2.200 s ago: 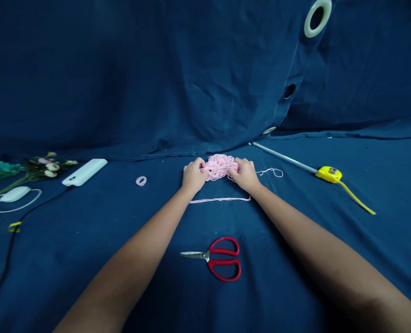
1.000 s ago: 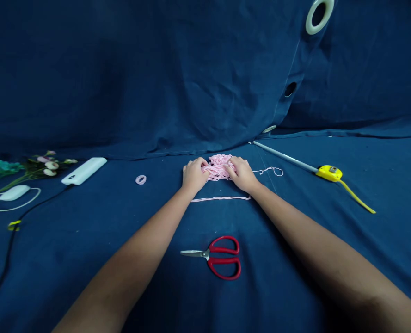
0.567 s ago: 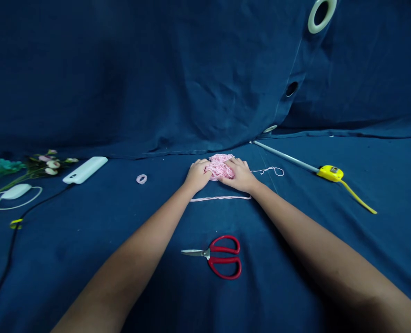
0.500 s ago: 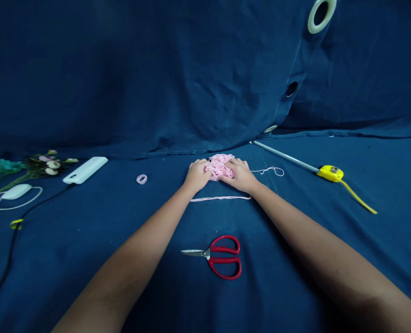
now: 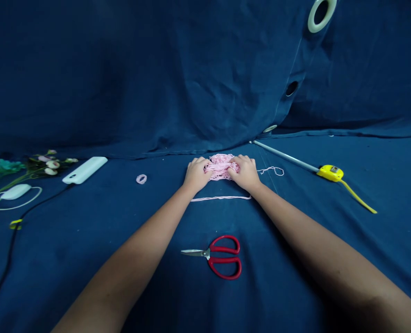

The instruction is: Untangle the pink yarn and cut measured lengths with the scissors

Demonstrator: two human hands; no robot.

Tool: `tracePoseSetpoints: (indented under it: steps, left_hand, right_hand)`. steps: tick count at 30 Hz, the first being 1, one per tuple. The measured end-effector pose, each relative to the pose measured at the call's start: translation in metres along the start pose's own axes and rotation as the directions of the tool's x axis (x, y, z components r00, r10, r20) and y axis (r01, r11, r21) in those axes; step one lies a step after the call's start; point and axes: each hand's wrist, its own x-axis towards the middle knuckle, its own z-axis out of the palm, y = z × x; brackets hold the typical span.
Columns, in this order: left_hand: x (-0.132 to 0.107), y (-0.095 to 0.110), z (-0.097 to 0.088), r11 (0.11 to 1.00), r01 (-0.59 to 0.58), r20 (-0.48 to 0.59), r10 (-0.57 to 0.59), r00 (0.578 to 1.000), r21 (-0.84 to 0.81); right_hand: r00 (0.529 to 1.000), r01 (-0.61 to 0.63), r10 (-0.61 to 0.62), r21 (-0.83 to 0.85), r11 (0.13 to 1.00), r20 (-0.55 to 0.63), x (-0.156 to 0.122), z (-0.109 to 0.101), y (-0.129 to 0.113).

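A loose tangle of pink yarn (image 5: 219,165) lies on the dark blue cloth (image 5: 87,259) far out in front of me. My left hand (image 5: 196,174) grips its left side with curled fingers. On the right side, my right hand (image 5: 246,172) pinches into the strands the same way. A straight length of pink yarn (image 5: 221,199) runs between my wrists on the cloth. Another strand (image 5: 272,170) trails off to the right of the tangle.
Red-handled scissors (image 5: 219,257) lie closed near me. A yellow tape measure (image 5: 331,173) and a grey rod (image 5: 284,156) are at right. At left are a small pink yarn ring (image 5: 141,179), a white power bank (image 5: 85,170), artificial flowers (image 5: 32,167) and cables (image 5: 4,199).
Both hands squeezed the tangle together, then drew a little apart again, spreading it wider. Nothing else on the cloth has moved.
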Motion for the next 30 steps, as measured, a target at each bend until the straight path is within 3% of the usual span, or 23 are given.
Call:
tracePoseSetpoints:
  steps: [6, 11, 16, 22, 30]
  left_hand:
    - [0.000, 0.004, -0.002, 0.987, -0.150, 0.065, 0.154, 0.986, -0.058]
    - [-0.001, 0.007, -0.002, 0.981, -0.193, 0.058, 0.193, 0.980, -0.004]
    - [-0.002, 0.008, -0.001, 0.986, -0.141, 0.043, 0.137, 0.990, 0.087]
    - [-0.004, 0.010, -0.003, 0.991, -0.130, 0.053, 0.128, 0.990, 0.027]
    - [-0.003, 0.011, -0.004, 0.991, -0.127, 0.060, 0.129, 0.990, -0.033]
  right_hand:
    - [0.967, 0.225, -0.235, 0.108, 0.968, 0.099, -0.003, -0.004, -0.005]
    - [0.978, 0.188, -0.195, 0.089, 0.978, 0.072, -0.002, -0.004, -0.004]
    - [0.997, 0.073, -0.071, 0.061, 0.995, -0.039, -0.001, -0.005, -0.004]
    - [0.969, 0.200, -0.222, 0.182, 0.963, 0.108, -0.002, -0.011, -0.011]
    - [0.959, 0.208, -0.244, 0.226, 0.952, 0.144, -0.002, -0.012, -0.012]
